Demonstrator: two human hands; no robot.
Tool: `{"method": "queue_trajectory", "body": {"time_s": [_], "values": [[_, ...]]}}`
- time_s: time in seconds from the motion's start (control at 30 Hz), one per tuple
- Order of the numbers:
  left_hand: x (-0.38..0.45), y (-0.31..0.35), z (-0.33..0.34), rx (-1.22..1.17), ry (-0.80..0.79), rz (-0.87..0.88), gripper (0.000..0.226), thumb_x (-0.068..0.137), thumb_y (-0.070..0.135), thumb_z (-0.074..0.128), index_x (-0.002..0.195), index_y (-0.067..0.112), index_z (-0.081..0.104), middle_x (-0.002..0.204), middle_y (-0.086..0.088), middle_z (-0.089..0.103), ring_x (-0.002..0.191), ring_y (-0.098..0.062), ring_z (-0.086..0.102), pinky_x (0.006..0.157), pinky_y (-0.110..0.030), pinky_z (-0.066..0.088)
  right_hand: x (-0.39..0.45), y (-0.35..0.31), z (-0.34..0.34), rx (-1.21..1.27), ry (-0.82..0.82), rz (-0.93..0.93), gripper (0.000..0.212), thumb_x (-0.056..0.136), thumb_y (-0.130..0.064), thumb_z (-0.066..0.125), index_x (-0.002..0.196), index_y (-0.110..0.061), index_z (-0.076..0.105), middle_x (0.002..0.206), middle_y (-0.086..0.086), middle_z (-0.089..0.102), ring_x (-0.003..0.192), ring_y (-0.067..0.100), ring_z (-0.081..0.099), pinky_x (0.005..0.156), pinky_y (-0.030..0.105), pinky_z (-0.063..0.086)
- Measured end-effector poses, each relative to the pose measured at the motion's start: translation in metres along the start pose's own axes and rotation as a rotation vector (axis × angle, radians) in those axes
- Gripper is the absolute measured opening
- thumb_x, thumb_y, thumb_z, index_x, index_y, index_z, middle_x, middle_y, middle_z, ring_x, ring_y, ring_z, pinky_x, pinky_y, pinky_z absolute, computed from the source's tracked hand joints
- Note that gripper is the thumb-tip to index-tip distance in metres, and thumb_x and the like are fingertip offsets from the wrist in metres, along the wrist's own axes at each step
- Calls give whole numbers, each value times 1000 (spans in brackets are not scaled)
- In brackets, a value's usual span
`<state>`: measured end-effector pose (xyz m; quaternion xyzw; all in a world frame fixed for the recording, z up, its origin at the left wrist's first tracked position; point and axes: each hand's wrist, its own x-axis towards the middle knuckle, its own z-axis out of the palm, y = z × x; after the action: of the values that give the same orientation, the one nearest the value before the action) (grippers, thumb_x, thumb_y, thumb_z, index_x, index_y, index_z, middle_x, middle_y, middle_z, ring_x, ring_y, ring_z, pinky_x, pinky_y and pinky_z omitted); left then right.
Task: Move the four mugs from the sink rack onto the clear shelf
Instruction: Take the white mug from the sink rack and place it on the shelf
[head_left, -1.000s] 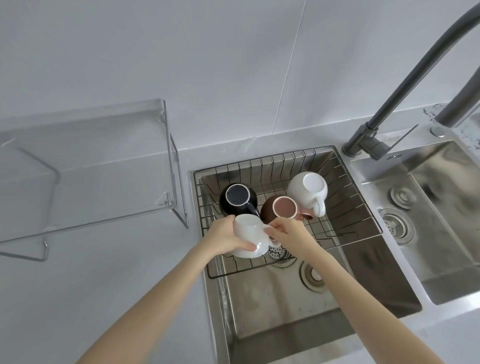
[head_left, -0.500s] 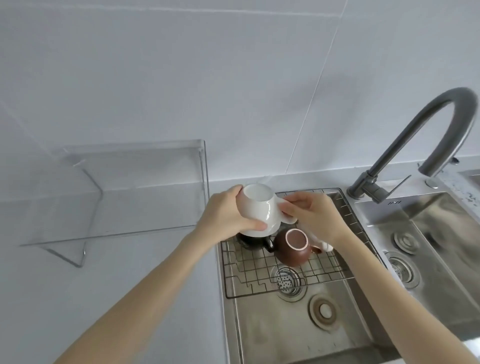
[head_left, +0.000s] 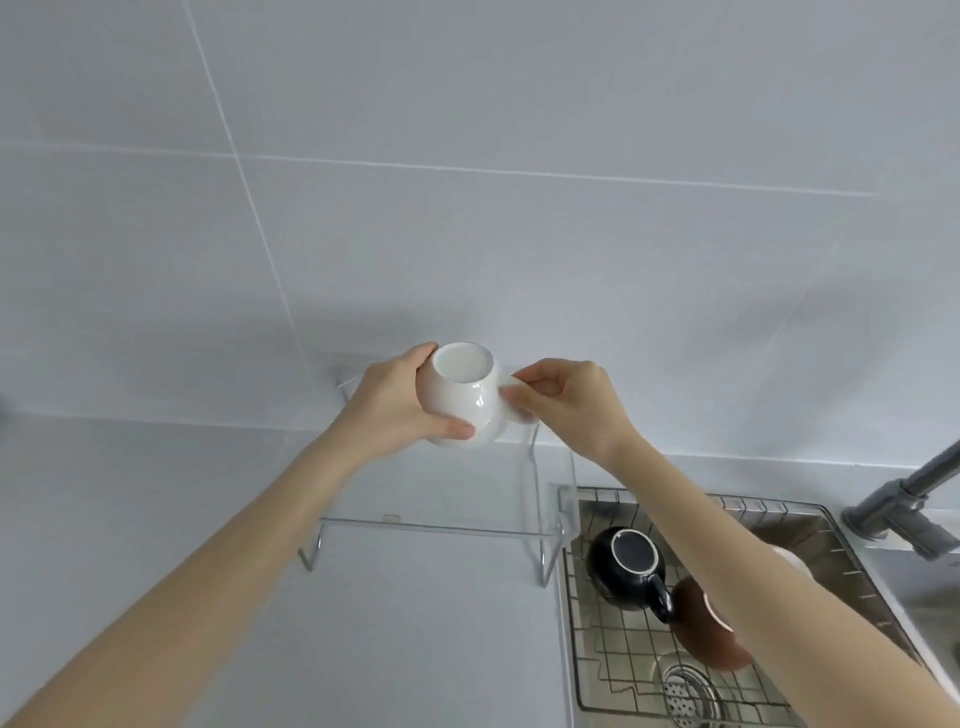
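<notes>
A white mug (head_left: 464, 393) hangs upright above the clear shelf (head_left: 441, 499), its mouth facing up. My left hand (head_left: 397, 405) wraps its left side and my right hand (head_left: 569, 402) pinches its handle. In the wire sink rack (head_left: 613, 639) a black mug (head_left: 628, 566) lies upside down beside a brown mug (head_left: 706, 639). A sliver of another white mug (head_left: 789, 558) shows behind my right forearm, mostly hidden.
The shelf stands on thin metal legs on the grey counter (head_left: 363, 649), against the tiled wall. A grey faucet (head_left: 904, 509) rises right of the rack. A drain strainer (head_left: 685, 686) lies under the rack in the steel sink.
Both hands lifted the white mug out of the rack and carried it up and left over the clear shelf. The view swung left with them.
</notes>
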<state>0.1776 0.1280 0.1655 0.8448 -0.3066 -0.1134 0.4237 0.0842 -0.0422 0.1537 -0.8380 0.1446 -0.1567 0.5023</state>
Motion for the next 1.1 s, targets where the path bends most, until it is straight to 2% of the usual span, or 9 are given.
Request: {"method": "queue_trajectory", "body": {"time_s": [0.1,0.23,0.3,0.53,0.6,0.77,0.87,1.0,1.1], "values": [[12,-31,-23,18,15,-27,75,53,19,85,119,20,49,106,6,59,100,-15,55,75,-19,43,24,-3,40,26,-25,9,4,78,-21,68,79,-17,68,71,-2,69,58,-3,59,57,6,44],[27,-71,-40,24,26,-75,82,54,17,85,125,20,45,114,6,57,104,-14,52,84,-23,38,49,2,84,45,-49,41,5,77,-23,68,78,-18,68,80,8,74,72,16,63,71,29,52],[34,-87,-44,23,20,-78,79,54,16,84,123,21,47,117,5,59,107,-16,54,84,-24,40,59,7,99,53,-49,61,9,77,-23,68,81,-15,69,83,10,74,76,20,65,75,35,53],[48,-121,-50,24,4,-96,75,55,11,83,121,23,50,113,6,61,107,-15,55,85,-23,42,78,18,132,59,-46,95,12,77,-22,68,82,-12,69,74,5,69,72,19,63,69,32,50],[49,-126,-51,27,-13,-99,74,55,10,83,120,24,51,113,6,61,107,-15,56,86,-23,42,79,19,137,67,-35,111,12,76,-23,69,81,-12,69,75,5,70,74,20,65,72,35,53],[55,-129,-58,26,-84,-124,76,50,20,80,119,30,51,113,8,62,108,-14,56,86,-16,42,81,20,144,84,-17,130,13,76,-24,68,82,-12,70,78,6,72,79,23,68,75,38,55],[57,-128,-61,21,-114,-143,76,47,21,79,118,33,52,116,6,63,111,-15,56,89,-21,44,82,19,145,94,-23,140,16,75,-26,69,82,-12,70,80,7,73,79,22,68,75,38,54],[60,-126,-63,33,-140,-152,69,44,26,80,100,52,50,115,10,63,111,-13,56,94,-26,45,80,17,147,113,-16,137,17,74,-26,70,82,-11,69,82,9,74,79,23,68,76,40,55],[58,-125,-63,35,-149,-182,70,39,34,77,99,54,49,118,9,62,115,-15,55,100,-33,44,77,16,147,112,-22,133,20,77,-25,68,89,-9,68,90,10,74,85,23,67,80,40,54]]}}
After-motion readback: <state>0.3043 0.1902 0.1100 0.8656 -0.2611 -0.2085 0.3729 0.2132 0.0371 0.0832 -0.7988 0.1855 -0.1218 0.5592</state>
